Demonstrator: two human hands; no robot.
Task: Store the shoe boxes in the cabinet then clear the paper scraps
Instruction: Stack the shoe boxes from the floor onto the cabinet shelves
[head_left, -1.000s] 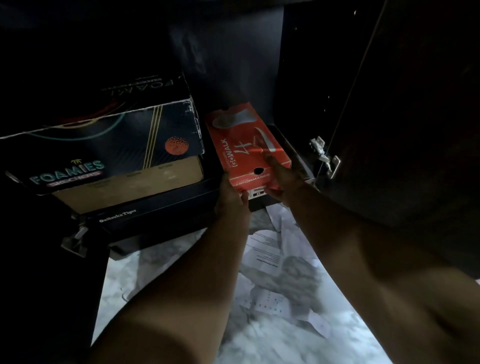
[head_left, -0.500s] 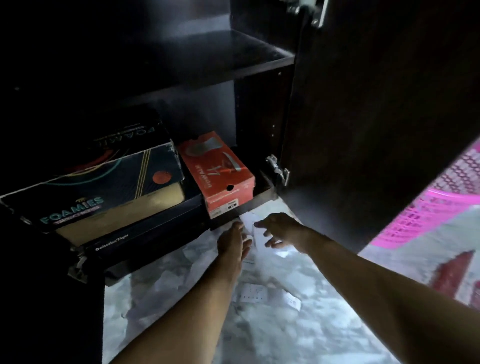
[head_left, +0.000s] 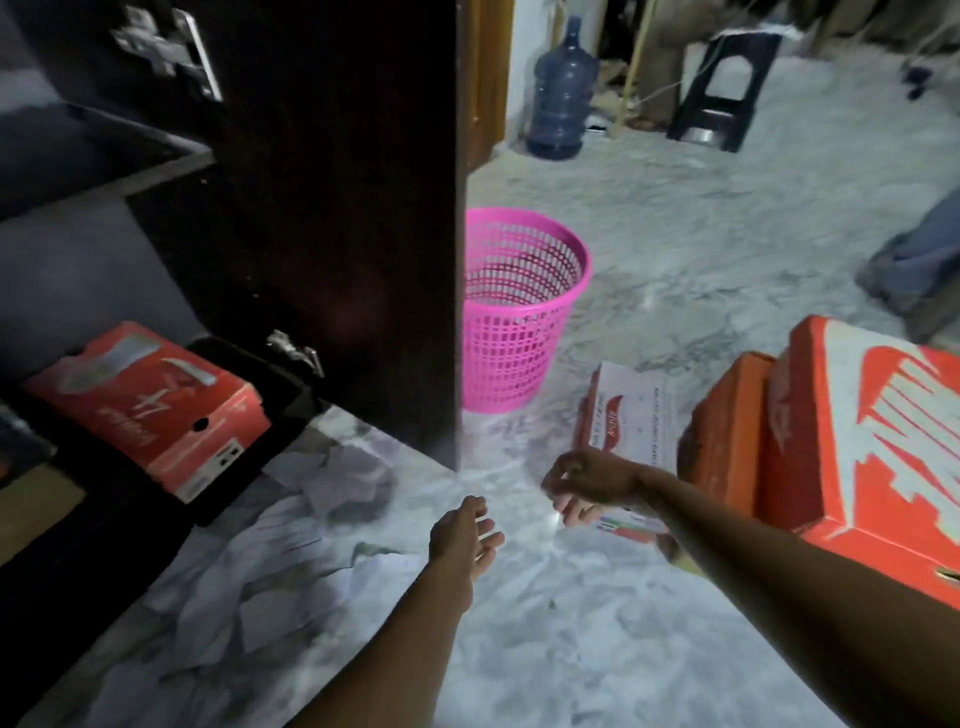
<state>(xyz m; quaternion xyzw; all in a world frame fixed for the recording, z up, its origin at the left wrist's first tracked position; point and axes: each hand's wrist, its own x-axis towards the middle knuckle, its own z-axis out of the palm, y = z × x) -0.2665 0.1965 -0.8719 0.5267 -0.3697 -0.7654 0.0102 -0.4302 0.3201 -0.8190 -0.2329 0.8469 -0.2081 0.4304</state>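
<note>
Now, head view: both your hands hang over the marble floor (head_left: 597, 649), empty. Your left hand (head_left: 464, 535) is palm-up, fingers loosely spread, touching nothing. Your right hand (head_left: 587, 480) is curled loosely, fingers bent downward, just in front of the white shoe box (head_left: 631, 415); contact with it cannot be told through the blur.

Red shoe box (head_left: 156, 410) sits inside the cabinet (head_left: 249, 452) on its bottom shelf, near the front edge, beside the open cabinet door (head_left: 337, 208). White shoe box lies flat on the floor to your right, between the pink basket (head_left: 519, 312) and two orange shoe boxes (head_left: 857, 441), which lean together at the right edge.

Paper scraps (head_left: 291, 566) lie scattered on the floor in front of the cabinet, left of your left hand.

Farther back: a blue water jug (head_left: 563, 88) and a dark stool (head_left: 724, 88), both well apart from your hands.
</note>
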